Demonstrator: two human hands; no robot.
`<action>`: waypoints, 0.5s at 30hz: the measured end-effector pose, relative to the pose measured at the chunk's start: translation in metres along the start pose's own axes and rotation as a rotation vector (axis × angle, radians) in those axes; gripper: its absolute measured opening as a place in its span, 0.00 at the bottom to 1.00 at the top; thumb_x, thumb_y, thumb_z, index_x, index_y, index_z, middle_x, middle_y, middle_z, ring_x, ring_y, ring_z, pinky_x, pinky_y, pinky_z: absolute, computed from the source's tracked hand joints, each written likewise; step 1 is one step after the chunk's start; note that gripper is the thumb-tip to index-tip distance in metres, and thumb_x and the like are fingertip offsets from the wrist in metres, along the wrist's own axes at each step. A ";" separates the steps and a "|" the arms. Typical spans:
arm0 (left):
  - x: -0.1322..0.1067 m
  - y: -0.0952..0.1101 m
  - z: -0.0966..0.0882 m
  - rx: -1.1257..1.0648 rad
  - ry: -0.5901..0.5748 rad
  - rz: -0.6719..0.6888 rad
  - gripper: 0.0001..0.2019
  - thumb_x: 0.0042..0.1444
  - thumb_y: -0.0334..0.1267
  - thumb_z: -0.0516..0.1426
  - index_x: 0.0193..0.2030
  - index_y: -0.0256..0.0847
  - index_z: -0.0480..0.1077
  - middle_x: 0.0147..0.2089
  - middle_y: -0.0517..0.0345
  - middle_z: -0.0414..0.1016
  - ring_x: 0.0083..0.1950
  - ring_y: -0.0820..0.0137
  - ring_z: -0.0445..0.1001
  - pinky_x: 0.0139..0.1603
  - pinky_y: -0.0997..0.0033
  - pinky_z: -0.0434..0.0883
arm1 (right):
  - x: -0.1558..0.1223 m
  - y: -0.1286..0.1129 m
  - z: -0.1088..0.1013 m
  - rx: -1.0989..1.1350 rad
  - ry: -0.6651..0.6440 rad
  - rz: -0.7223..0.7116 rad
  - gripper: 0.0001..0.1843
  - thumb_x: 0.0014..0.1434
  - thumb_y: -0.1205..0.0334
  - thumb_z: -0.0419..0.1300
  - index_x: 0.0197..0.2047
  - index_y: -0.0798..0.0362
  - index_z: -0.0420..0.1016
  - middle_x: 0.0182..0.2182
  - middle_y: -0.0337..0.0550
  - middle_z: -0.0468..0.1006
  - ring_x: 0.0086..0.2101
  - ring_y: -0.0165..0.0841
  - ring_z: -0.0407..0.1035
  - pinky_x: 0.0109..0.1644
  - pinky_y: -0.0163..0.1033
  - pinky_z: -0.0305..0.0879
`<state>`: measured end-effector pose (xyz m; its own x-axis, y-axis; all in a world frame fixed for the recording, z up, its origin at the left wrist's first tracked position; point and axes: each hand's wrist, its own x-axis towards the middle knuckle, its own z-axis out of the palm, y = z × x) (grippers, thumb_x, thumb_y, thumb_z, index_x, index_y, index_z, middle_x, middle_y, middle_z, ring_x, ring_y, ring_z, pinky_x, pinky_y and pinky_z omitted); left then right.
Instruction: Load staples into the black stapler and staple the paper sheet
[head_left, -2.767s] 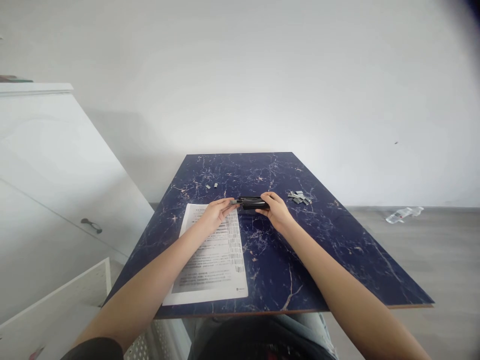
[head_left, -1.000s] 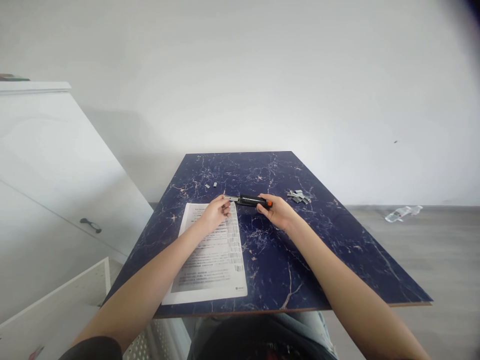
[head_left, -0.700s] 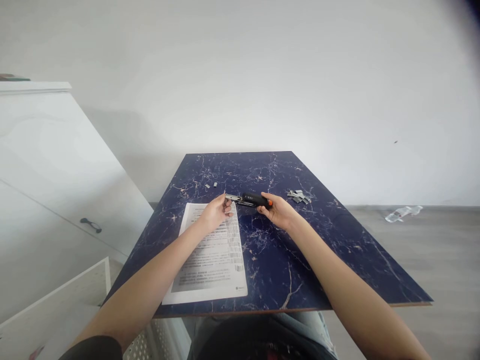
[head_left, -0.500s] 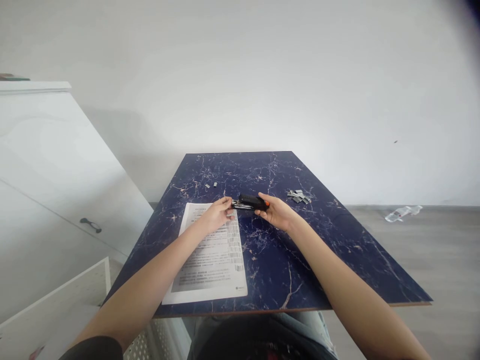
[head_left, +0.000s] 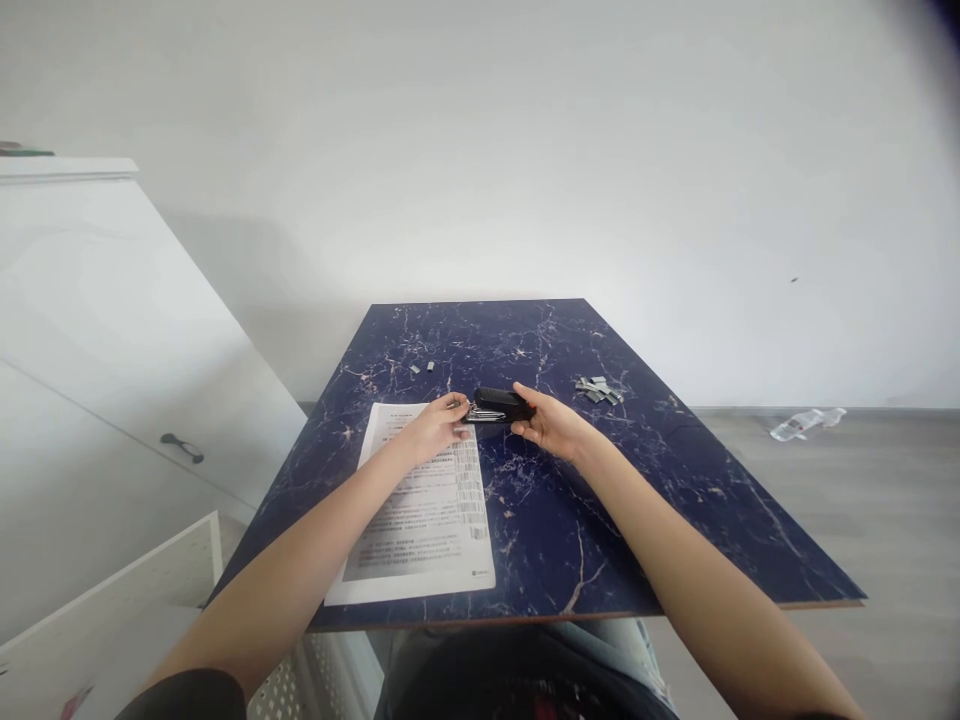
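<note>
Black stapler point(head_left: 495, 397) held between two hands over the tabletop point(head_left: 540, 520).
Nearest, printed paper point(head_left: 409, 540) lies at the stapler's seven o'clock; beyond it, the left hand point(head_left: 436, 428) pinches the stapler's metal end, at that hand's two o'clock, while the right hand point(head_left: 551, 422) grips the black body, at its ten o'clock. Both touch it equally; its long axis runs nine to three. Staple strips point(head_left: 598, 390) sit at three o'clock, two loose pieces point(head_left: 430, 367) farther off at ten.
</note>
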<state>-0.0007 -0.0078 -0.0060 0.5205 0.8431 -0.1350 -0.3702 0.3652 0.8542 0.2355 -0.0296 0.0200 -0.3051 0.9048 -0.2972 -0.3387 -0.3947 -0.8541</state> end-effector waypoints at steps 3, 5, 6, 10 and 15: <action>0.000 0.000 -0.001 -0.023 -0.005 0.003 0.13 0.53 0.39 0.69 0.37 0.38 0.69 0.34 0.59 0.68 0.31 0.75 0.69 0.31 0.72 0.69 | -0.004 -0.001 0.000 -0.067 -0.097 -0.037 0.20 0.52 0.52 0.73 0.41 0.55 0.73 0.29 0.42 0.75 0.23 0.26 0.69 0.20 0.28 0.66; 0.000 0.001 -0.001 -0.036 -0.011 0.007 0.13 0.53 0.39 0.69 0.36 0.38 0.69 0.34 0.59 0.67 0.31 0.75 0.68 0.31 0.72 0.69 | -0.006 -0.001 -0.001 -0.144 -0.159 -0.084 0.24 0.46 0.59 0.77 0.42 0.54 0.72 0.24 0.37 0.74 0.22 0.26 0.68 0.20 0.27 0.62; -0.001 0.001 -0.001 -0.033 -0.016 0.008 0.14 0.52 0.39 0.69 0.37 0.38 0.69 0.34 0.59 0.67 0.32 0.75 0.68 0.32 0.72 0.69 | -0.007 0.000 -0.001 -0.181 -0.171 -0.108 0.26 0.43 0.61 0.78 0.41 0.54 0.71 0.22 0.34 0.72 0.21 0.25 0.67 0.19 0.27 0.59; -0.004 0.001 0.003 -0.013 -0.051 -0.003 0.13 0.52 0.38 0.69 0.39 0.39 0.70 0.36 0.58 0.68 0.34 0.73 0.70 0.33 0.71 0.70 | -0.004 0.003 -0.002 -0.260 -0.129 -0.182 0.26 0.42 0.58 0.77 0.40 0.53 0.69 0.18 0.30 0.71 0.14 0.22 0.58 0.15 0.28 0.48; -0.008 0.001 0.007 -0.091 -0.095 -0.058 0.12 0.57 0.40 0.66 0.45 0.41 0.72 0.37 0.58 0.66 0.31 0.75 0.65 0.36 0.65 0.73 | 0.000 0.005 -0.001 -0.253 -0.039 -0.294 0.22 0.47 0.54 0.75 0.40 0.55 0.73 0.25 0.41 0.79 0.11 0.16 0.49 0.15 0.30 0.41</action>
<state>0.0004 -0.0170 -0.0005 0.6119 0.7801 -0.1307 -0.4038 0.4501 0.7964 0.2348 -0.0317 0.0155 -0.2631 0.9647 -0.0117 -0.1876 -0.0630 -0.9802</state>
